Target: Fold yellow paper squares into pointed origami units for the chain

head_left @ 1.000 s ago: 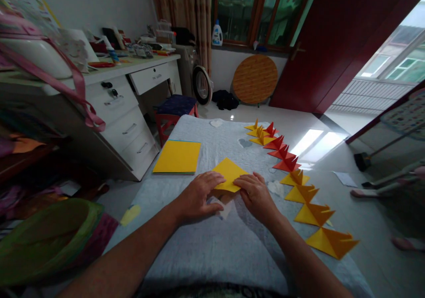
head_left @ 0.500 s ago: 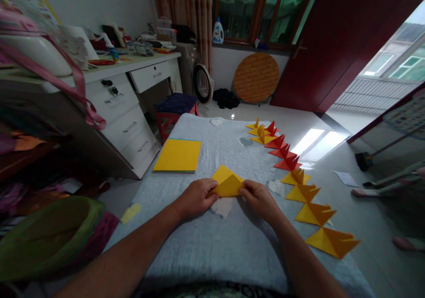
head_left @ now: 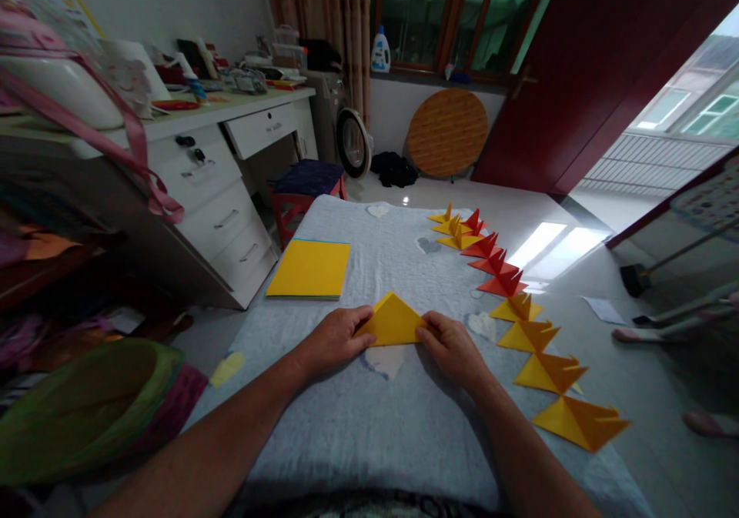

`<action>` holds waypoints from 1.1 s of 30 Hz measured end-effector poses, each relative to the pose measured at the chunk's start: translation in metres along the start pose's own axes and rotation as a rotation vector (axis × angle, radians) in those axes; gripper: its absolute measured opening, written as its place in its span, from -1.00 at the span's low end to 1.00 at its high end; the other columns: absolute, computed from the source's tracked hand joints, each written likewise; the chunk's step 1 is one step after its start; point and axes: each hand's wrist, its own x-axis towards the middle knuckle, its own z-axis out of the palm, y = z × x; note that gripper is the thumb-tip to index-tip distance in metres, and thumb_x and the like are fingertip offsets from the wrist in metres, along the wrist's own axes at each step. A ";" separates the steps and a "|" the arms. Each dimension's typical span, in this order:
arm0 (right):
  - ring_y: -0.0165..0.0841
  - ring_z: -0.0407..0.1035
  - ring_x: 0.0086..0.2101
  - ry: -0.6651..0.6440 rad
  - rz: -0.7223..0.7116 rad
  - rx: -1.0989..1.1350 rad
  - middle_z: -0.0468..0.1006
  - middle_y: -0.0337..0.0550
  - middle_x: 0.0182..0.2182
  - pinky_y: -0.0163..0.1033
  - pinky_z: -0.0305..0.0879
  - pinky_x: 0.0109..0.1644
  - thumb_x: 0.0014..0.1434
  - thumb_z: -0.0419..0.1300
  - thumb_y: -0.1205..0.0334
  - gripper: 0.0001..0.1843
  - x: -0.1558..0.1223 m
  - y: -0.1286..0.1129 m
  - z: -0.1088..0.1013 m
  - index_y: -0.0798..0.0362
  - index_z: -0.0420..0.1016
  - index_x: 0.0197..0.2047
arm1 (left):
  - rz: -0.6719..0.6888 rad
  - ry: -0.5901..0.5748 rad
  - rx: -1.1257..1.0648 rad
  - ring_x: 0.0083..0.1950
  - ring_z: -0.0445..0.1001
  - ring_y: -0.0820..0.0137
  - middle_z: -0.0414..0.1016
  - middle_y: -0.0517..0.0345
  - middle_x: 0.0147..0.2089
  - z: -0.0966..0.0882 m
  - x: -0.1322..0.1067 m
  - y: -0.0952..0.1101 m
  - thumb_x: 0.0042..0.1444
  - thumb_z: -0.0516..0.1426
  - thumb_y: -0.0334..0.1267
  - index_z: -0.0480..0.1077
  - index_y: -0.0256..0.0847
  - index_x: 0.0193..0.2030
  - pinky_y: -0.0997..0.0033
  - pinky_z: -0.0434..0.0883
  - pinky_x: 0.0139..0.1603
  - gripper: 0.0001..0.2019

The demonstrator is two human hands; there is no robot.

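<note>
A yellow sheet of origami paper (head_left: 395,321), folded into a triangle with its peak pointing away from me, is held just above the cloth. My left hand (head_left: 339,339) pinches its left corner between thumb and fingers. At the opposite corner, my right hand (head_left: 449,345) is closed on the paper in the same way. Beyond my left hand lies a stack of square paper (head_left: 310,270), yellow on top. Along the right side stand folded yellow paper shapes (head_left: 579,423) and red paper shapes (head_left: 501,281) in a row.
A pale blue cloth (head_left: 375,433) covers the table. A green bin (head_left: 86,410) stands at the lower left, beside a desk with white drawers (head_left: 222,222). A red stool (head_left: 303,187) is behind the table's far left corner.
The paper's loose front layer has come up to the peak, so a single plain triangle now faces me. My left hand has shifted slightly left.
</note>
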 end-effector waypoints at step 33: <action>-0.33 0.36 -0.41 0.061 -0.064 -0.097 0.49 -0.16 -0.44 -0.26 0.21 -0.27 0.21 0.03 0.33 -0.83 0.002 -0.002 0.006 0.07 0.45 -0.31 | -0.094 -0.005 0.392 -0.02 0.59 0.15 0.63 -0.03 -0.02 0.012 0.000 0.001 0.27 0.02 -0.35 0.46 -0.16 0.00 0.24 0.41 0.02 -0.75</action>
